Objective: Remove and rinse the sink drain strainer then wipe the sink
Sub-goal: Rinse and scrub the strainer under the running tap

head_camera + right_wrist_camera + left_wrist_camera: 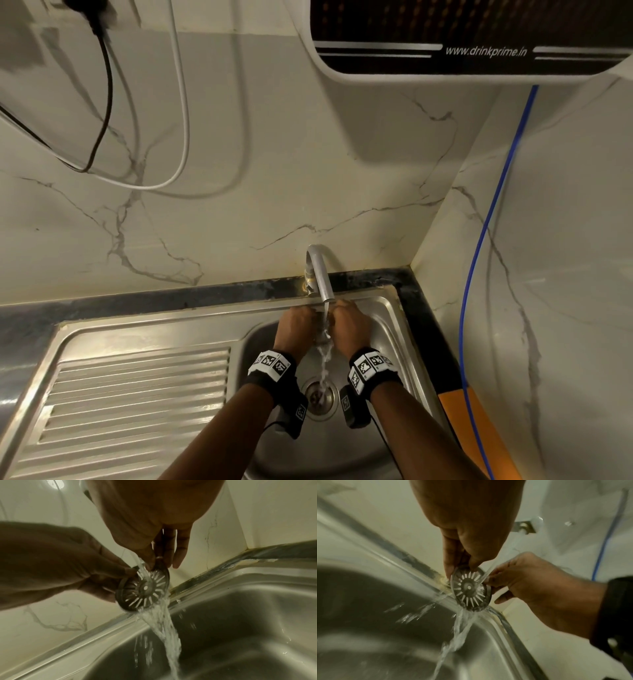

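Observation:
The round metal drain strainer [471,588] [143,589], with slots fanning out from its centre, is held on edge under the running tap [320,270]. My left hand [296,325] [464,561] pinches its rim from one side. On the other side my right hand [349,325] [155,562] pinches the rim. Water runs over the strainer and falls into the steel sink [383,329], onto the bare drain opening [320,397]. In the head view the strainer is hidden between the hands.
A ribbed steel draining board [137,401] lies left of the basin. Marble wall tiles stand behind and to the right. A water purifier [479,37] hangs above, with a blue tube [493,205] running down the right wall. Cables [102,102] hang at upper left.

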Tool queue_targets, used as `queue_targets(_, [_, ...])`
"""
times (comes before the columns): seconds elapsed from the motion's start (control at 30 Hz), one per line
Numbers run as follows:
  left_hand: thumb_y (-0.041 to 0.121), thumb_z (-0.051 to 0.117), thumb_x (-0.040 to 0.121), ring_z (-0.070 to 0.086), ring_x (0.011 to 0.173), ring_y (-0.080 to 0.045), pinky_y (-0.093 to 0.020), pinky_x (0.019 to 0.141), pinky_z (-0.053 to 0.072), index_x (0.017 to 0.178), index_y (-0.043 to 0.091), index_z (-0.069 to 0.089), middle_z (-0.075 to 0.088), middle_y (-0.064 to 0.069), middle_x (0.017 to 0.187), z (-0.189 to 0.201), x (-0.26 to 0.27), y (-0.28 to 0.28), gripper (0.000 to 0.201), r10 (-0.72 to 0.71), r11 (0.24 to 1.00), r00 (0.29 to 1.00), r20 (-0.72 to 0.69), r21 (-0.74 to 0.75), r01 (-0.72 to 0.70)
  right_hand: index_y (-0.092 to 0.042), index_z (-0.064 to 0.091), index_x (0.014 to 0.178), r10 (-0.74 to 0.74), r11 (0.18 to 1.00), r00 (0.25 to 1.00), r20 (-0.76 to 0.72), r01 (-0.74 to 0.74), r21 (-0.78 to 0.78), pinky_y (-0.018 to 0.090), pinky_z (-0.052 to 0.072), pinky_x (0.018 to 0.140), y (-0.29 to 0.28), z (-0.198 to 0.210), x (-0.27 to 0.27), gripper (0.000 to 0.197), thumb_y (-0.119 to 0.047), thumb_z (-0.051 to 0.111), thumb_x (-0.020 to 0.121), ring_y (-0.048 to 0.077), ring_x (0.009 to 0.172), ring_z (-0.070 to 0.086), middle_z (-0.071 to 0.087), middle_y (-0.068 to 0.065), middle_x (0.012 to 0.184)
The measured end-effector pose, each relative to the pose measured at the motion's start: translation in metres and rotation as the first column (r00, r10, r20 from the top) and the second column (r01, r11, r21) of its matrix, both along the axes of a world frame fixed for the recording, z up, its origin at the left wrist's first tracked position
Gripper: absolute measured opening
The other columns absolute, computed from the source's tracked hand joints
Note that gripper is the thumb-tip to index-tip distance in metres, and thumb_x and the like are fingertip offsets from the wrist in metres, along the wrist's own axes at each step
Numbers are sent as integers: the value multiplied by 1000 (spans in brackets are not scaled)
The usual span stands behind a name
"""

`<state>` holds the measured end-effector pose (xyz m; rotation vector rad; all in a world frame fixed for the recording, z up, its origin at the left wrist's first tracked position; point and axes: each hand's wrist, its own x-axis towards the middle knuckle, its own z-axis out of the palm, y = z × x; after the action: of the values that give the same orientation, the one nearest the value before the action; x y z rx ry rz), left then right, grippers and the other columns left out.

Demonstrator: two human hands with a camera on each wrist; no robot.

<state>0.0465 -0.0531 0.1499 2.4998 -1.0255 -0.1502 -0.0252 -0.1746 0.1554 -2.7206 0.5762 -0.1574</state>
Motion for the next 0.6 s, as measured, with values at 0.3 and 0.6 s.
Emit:
queue_targets(0.3, [10, 64, 93, 70, 69, -23, -21, 63, 39, 87, 12, 79, 77, -7, 80, 14, 8, -2, 17, -8, 999, 999, 35, -37, 10, -25, 74, 88, -34, 999, 998, 49, 33, 34, 27, 51, 75, -18, 1, -11, 13, -23, 61, 90, 14, 91, 61, 65, -5, 92])
queue_targets(0.6, [-2, 65, 90, 57, 54, 6, -7, 52, 38, 53, 24, 55, 39, 18, 46, 8, -16, 1, 46, 131, 917, 964, -231, -342, -207, -15, 70, 117, -81, 991, 986, 148, 95, -89, 33, 57, 74, 10, -18, -31, 43, -11, 75, 74, 23, 94, 70, 71, 6, 111])
